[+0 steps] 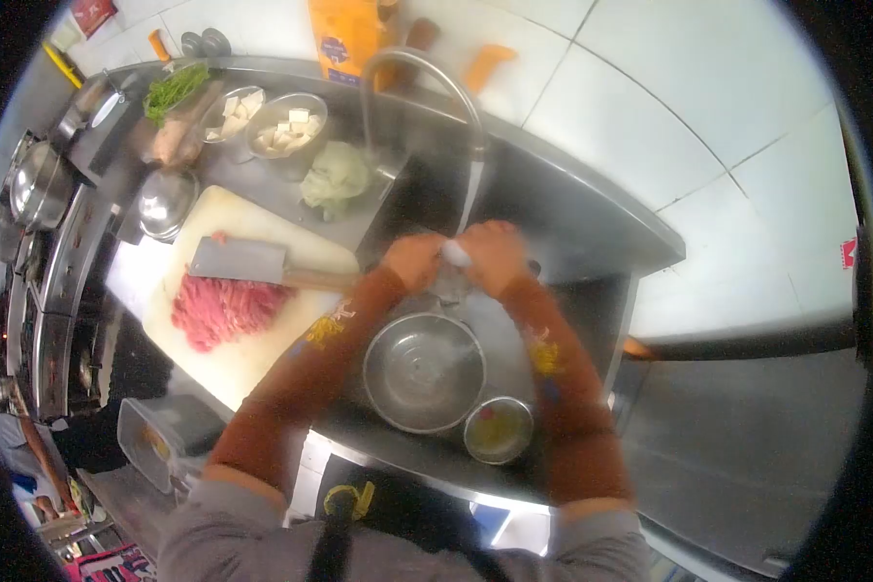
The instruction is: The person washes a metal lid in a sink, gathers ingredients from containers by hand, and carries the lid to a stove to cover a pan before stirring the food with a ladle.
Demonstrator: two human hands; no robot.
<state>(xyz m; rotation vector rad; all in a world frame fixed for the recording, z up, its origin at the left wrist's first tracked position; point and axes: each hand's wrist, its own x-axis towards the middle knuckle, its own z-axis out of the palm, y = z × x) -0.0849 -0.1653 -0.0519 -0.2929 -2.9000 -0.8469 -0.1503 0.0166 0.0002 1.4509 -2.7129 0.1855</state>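
Observation:
My left hand [415,261] and my right hand [495,256] are closed side by side under the curved faucet [477,136], over the sink. A small whitish thing [455,254] shows between them; whether it is a cloth or water, I cannot make out. Water runs down from the spout onto the hands. Just below them sits a round metal bowl [424,373], with a smaller bowl [498,430] of yellowish liquid beside it. To the left, a cleaver [240,260] lies on the white cutting board [225,209], its blade partly over sliced raw meat [225,308].
Behind the board stand bowls of white cubes [288,134], a pale green cabbage-like vegetable [336,177], green herbs [177,92] and an upturned metal bowl [168,204]. A clear plastic bin [172,438] is at the lower left. Another person's arm [47,456] shows at far left.

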